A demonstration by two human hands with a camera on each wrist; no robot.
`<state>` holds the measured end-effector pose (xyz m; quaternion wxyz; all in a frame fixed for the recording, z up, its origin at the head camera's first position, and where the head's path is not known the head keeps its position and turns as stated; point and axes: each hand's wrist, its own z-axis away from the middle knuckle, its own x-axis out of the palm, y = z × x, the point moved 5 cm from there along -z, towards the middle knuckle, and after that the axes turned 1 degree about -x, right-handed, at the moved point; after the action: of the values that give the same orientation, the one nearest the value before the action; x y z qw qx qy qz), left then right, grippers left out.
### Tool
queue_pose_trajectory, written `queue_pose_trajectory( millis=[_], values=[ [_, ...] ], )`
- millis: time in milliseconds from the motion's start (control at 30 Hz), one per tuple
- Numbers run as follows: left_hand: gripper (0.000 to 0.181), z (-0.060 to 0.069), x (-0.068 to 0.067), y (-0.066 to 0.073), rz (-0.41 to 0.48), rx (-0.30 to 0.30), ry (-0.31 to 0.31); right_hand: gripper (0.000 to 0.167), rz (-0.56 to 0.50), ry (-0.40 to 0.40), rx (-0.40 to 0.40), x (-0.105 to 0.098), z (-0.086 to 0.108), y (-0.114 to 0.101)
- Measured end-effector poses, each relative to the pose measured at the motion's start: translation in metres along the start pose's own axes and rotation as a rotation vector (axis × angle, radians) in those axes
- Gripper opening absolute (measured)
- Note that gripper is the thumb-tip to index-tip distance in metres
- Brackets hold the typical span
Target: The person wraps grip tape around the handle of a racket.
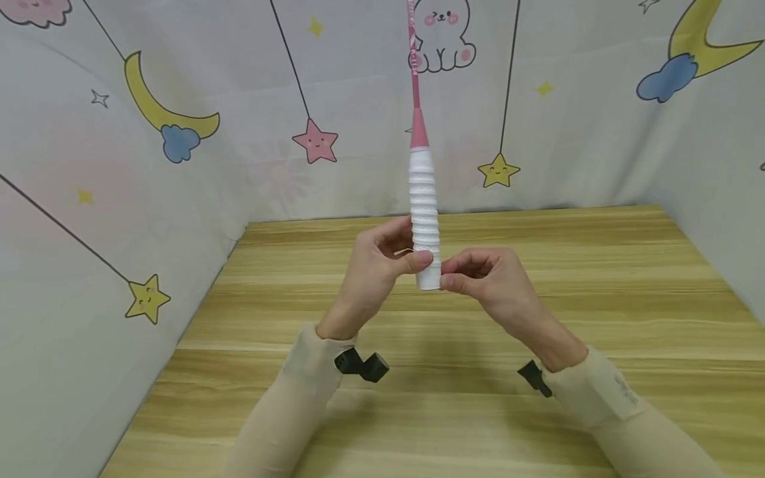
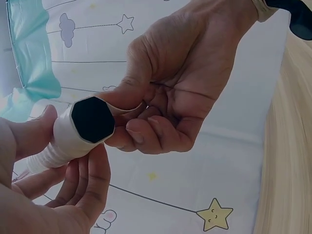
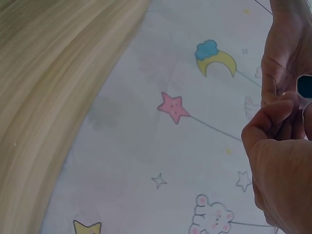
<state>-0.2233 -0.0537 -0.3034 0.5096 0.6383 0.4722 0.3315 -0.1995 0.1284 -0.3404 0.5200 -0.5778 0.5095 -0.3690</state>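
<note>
A badminton racket stands upright in the head view, its pink shaft running out of the top edge, so its head is out of sight. White ridged grip tape wraps the handle. My left hand holds the lower handle, thumb across the front and fingers behind. At the bottom end, my right hand pinches a loose white strip of the tape between thumb and fingers. The left wrist view shows the handle's dark eight-sided butt facing the camera; in the right wrist view that butt is partly cut off.
Below both hands lies a wood-grain table. Behind it hangs a white cloth printed with stars, moons and animals. Black wrist cameras sit at both sleeve cuffs. Teal fabric shows in the left wrist view.
</note>
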Motion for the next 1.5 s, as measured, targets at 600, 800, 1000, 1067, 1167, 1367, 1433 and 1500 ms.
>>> queue_pose_trajectory(
  millis=[600,800,1000,1067,1167,1367,1433,1500],
  values=[
    [0.06,0.001,0.004,0.002,0.161,0.068,-0.123,0.014,-0.382,-0.263,-0.069,0.011,-0.002,0.008],
    [0.047,0.002,0.009,0.003,0.133,0.06,-0.179,0.031,-0.596,-0.474,-0.083,0.019,-0.002,0.01],
    [0.048,0.002,0.012,0.003,0.106,0.06,-0.207,0.027,-0.615,-0.48,-0.098,0.018,-0.002,0.011],
    [0.047,0.004,0.012,0.004,0.099,0.061,-0.218,0.025,-0.584,-0.464,-0.113,0.016,-0.001,0.011],
    [0.049,0.004,0.012,0.005,0.095,0.068,-0.228,0.021,-0.528,-0.432,-0.134,0.012,-0.001,0.012],
    [0.055,-0.003,0.008,0.006,0.065,0.055,-0.136,0.023,-0.354,-0.338,-0.11,0.003,0.003,0.015],
    [0.054,-0.006,0.005,0.007,0.052,0.042,-0.084,0.028,-0.292,-0.306,-0.089,-0.001,0.005,0.017],
    [0.051,-0.009,0.002,0.008,0.036,0.038,-0.043,0.026,-0.242,-0.273,-0.078,-0.006,0.007,0.017]
  ],
)
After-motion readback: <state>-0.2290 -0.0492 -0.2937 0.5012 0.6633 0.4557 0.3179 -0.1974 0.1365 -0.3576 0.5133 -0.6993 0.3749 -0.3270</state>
